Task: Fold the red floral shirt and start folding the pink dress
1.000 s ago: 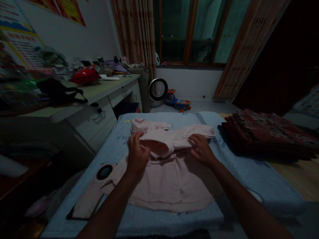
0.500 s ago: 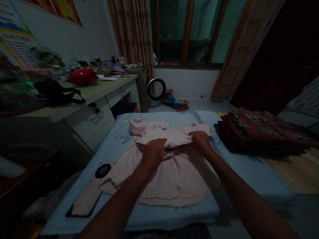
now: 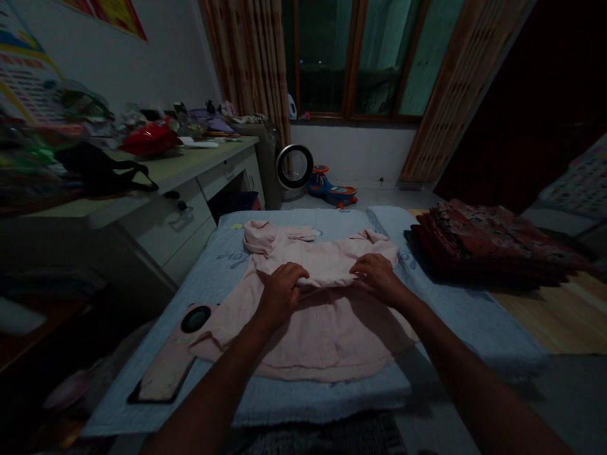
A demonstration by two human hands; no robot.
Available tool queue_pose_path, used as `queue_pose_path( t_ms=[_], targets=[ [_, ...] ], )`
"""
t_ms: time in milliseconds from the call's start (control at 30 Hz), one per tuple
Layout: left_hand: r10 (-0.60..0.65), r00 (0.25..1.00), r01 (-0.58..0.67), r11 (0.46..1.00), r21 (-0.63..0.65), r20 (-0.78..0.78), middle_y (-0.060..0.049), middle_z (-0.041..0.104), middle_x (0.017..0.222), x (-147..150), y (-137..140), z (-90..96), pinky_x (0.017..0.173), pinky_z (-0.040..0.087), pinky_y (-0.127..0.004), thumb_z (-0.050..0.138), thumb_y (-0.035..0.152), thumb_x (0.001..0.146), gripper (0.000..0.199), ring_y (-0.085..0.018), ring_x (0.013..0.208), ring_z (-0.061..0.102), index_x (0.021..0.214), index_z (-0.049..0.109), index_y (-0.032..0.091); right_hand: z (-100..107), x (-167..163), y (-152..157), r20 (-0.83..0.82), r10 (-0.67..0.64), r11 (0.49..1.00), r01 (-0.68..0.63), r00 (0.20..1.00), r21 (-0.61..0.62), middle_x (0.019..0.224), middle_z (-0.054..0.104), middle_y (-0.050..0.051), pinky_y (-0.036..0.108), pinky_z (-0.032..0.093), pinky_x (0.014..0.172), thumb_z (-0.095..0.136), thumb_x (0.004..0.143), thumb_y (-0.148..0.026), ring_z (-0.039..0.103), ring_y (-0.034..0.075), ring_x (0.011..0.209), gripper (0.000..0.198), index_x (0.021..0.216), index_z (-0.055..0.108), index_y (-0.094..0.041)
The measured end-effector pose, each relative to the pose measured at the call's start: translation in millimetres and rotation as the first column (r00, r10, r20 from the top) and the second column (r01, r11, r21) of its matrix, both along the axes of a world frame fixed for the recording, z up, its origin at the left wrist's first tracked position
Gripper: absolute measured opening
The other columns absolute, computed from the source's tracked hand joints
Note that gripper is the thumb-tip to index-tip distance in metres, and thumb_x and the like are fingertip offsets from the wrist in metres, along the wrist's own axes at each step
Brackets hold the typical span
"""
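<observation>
A pale pink long-sleeved garment lies spread on a light blue cloth, its hem towards me. Part of it is folded over in a band across the middle. My left hand grips the left part of that band's near edge, fingers curled over it. Farther right on the same edge, my right hand pinches the fabric between thumb and fingers. The garment's left sleeve reaches a flat pinkish object with a black round part. Fabric beneath my palms is hidden.
A stack of dark red patterned cloths sits on the right. To the left stands a cluttered desk with drawers. Beyond the bed are an open round appliance door and a blue and orange ride-on toy.
Both hands have shifted slightly along the fold; the right one has moved left and lower. The folded band now lies closer to me, covering the dark gap beneath it.
</observation>
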State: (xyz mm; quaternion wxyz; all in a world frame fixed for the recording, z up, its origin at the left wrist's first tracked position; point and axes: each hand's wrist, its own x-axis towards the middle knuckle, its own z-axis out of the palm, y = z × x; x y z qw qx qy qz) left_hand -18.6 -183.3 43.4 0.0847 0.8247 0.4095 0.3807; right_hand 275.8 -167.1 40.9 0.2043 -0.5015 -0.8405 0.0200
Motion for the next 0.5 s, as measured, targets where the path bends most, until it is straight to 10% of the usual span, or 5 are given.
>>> queue_pose_path(
  t_ms=[300, 500],
  targets=[
    [0.093, 0.983, -0.094, 0.996, 0.001, -0.16, -0.011, 0.065, 0.114, 12.3, -19.5, 7.4, 0.089, 0.048, -0.041, 0.068, 0.031, 0.08, 0.043, -0.027, 0.103, 0.06, 0.12, 0.058, 0.017, 6.0, 7.8, -10.3, -0.093, 0.03, 0.999, -0.027, 0.995, 0.034, 0.094, 0.069, 0.008, 0.037, 0.044, 0.089, 0.051, 0.087, -0.013, 0.061, 0.023, 0.093, 0.023, 0.098, 0.069, -0.02],
    [0.135, 0.94, -0.118, 0.99, 0.072, -0.313, -0.006, 0.068, 0.095, 20.3, -22.5, 5.4, 0.08, 0.046, -0.037, 0.06, 0.015, 0.087, 0.014, -0.023, 0.091, 0.06, 0.099, 0.067, 0.021, 12.0, 15.4, -25.2, -0.103, 0.003, 0.999, 0.002, 0.995, 0.051, 0.091, 0.067, 0.009, 0.035, 0.046, 0.083, 0.046, 0.092, -0.016, 0.06, 0.022, 0.09, 0.023, 0.097, 0.068, -0.019]
  ],
)
